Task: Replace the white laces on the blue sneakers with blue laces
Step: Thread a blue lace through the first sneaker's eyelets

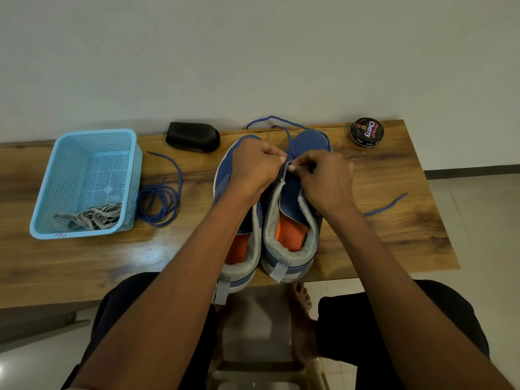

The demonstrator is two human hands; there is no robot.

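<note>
A: Hands?
B: Your left hand (254, 167) and right hand (323, 178) both pinch the blue lace (289, 143) over the right sneaker (292, 209) on the table (394, 178).
A: Old laces?
B: White laces (92, 216) in the basket (84, 153).

Basket (84, 153) left of sneakers (298, 198); tin (367, 132) behind right.

table (380, 175): wood grain, glossy, glare near front edge. basket (47, 198): pale blue perforated plastic, smooth. sneakers (309, 142): blue woven mesh, matt; grey cloth lining. blue laces (159, 204): round cord, matt. polish tin (367, 132): glossy printed lid.
</note>
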